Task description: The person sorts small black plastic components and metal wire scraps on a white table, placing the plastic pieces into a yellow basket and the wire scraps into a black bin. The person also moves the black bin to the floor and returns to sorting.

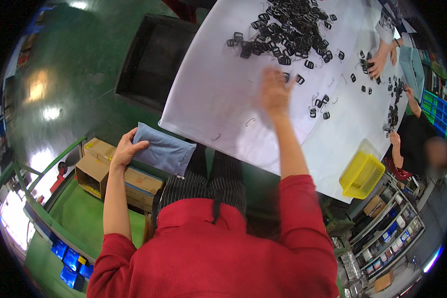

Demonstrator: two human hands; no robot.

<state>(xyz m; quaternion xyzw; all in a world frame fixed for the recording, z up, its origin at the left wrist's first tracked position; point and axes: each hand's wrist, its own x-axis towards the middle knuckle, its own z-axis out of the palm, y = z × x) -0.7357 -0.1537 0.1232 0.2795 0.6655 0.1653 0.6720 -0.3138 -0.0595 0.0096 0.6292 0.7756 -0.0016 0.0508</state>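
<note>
While the person in the red top is leaning over the work, the left hand (125, 148) is curling its fingers and thumb around the near end of a blue cushion (164, 151), which is lying at the near edge of the white table (218, 84) and over the striped apron (203, 181). Grip: closed on the cushion's corner, thumb on top. Cardboard boxes (109, 171) are sitting on the green floor (84, 84) just below and left of that hand; a dark empty tray (154, 59) is standing farther off, beside the table's left edge.

Right hand (274, 92) is reaching out over the white table, blurred by motion. Fingers appear spread and raised; whether it is holding anything cannot be told from this view. It is hovering just short of a large heap of black clips (290, 25) piled at the far side of the table. Loose clips (320, 102) and a few thin wire hooks (250, 120) are lying scattered on the sheet just to the right of and nearer than the hand.

Farther right, other people's hands (380, 57) are working among more scattered clips at the far corner. A yellow basket (361, 174) is sitting at the table's right edge, near a seated person in black. Shelving with small boxes (387, 233) is standing below it.
</note>
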